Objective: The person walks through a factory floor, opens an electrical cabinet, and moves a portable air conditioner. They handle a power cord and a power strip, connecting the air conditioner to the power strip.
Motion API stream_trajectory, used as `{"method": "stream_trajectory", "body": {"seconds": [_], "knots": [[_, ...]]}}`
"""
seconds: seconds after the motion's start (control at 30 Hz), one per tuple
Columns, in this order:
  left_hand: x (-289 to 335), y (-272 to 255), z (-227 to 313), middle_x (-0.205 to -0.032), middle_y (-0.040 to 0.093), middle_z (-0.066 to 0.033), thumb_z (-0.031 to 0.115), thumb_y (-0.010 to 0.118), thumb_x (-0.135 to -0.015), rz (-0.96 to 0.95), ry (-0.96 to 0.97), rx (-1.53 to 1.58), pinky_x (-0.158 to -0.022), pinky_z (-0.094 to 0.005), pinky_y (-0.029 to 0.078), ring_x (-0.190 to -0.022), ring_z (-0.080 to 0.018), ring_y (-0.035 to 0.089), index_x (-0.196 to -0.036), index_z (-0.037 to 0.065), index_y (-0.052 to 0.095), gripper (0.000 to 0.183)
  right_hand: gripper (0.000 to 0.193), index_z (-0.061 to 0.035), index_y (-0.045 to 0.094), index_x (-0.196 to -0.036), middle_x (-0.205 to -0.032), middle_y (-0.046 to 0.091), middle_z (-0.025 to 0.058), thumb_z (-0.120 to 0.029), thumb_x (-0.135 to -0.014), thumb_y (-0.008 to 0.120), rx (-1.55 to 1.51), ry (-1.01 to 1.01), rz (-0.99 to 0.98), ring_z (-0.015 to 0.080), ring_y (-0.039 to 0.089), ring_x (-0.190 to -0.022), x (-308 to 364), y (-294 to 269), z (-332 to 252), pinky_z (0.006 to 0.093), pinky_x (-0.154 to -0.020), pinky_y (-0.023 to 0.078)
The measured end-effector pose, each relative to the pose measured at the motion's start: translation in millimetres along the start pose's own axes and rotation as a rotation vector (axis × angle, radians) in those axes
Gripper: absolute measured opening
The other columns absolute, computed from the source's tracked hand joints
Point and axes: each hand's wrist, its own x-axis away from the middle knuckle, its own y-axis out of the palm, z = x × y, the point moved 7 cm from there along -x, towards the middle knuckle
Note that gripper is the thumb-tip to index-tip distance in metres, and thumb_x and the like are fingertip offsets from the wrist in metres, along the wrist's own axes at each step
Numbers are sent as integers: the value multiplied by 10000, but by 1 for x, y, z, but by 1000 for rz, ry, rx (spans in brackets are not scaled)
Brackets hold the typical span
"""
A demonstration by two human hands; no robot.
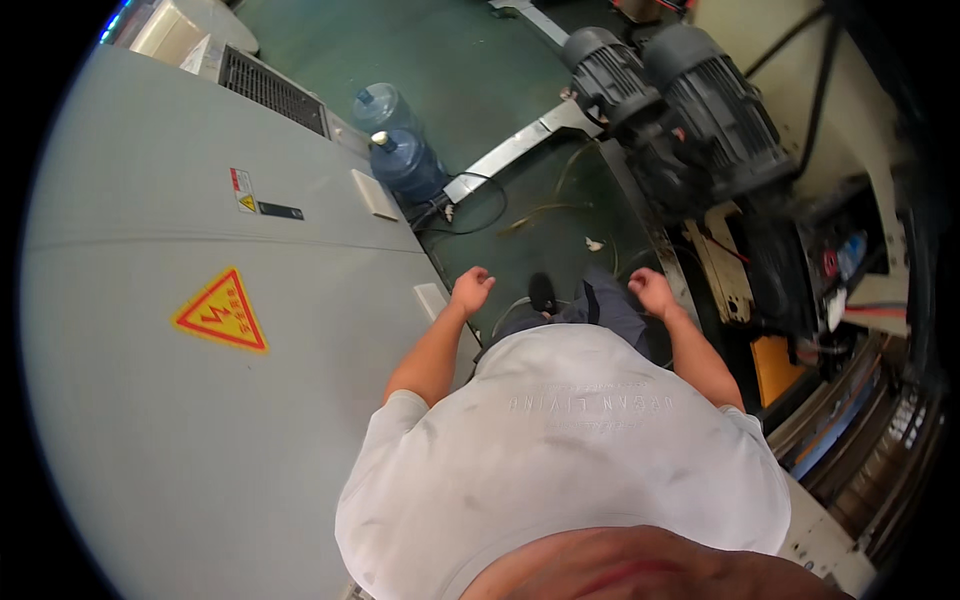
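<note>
My left hand (472, 291) hangs at my side, close to the front of a large grey cabinet (140, 330). Its fingers bend loosely, with a small gap between them and the thumb, and I see nothing in it. On the other side, my right hand (654, 292) hangs beside my grey trousers (612, 310), fingers loosely bent and apart, holding nothing that shows. It is nearest to the metal edge of a machine. A dark shoe (541, 293) shows on the green floor (540, 228) between my hands.
Two blue water bottles (405, 165) stand beyond the cabinet, next to a pale metal beam (520, 150) lying across the floor. Cables and hoses (545, 208) trail ahead. Dark finned motors (715, 110) jut from the machine at right. The cabinet carries a yellow triangular warning sign (228, 312).
</note>
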Motion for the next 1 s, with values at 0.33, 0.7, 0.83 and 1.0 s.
{"method": "stream_trajectory", "body": {"seconds": [0.33,0.7,0.83,1.0], "knots": [[-25,0,99,-1100,741,-176,255,736,-922,-54,-89,260,-896,-384,565,-1017,-282,719,-1210,9,655,387,174,-8,695,-1077,-889,709,36,-100,-929,685,-400,-150,-149,102,638,-786,-157,-44,-127,268,-736,527],[-16,16,14,-1152,719,-201,321,744,-890,-62,-560,28,-983,-442,519,-1116,-356,674,-1180,25,674,421,160,6,682,-1061,-864,693,33,-99,-939,673,-305,-182,-420,107,638,-774,-325,-46,-212,276,-720,527],[-21,4,10,-1079,734,-161,305,752,-893,228,-589,335,-935,-389,531,-1020,-290,696,-1181,15,676,416,170,-8,698,-1050,-862,698,28,-120,-923,697,-215,-296,-426,106,621,-786,-373,-76,-249,288,-740,527],[-58,4,24,-985,744,-118,280,748,-901,405,-673,627,-878,-357,537,-939,-232,701,-1115,6,685,354,184,-6,693,-1047,-870,699,35,-132,-915,712,-150,-372,-529,110,621,-798,-407,-78,-300,289,-754,527]]}}
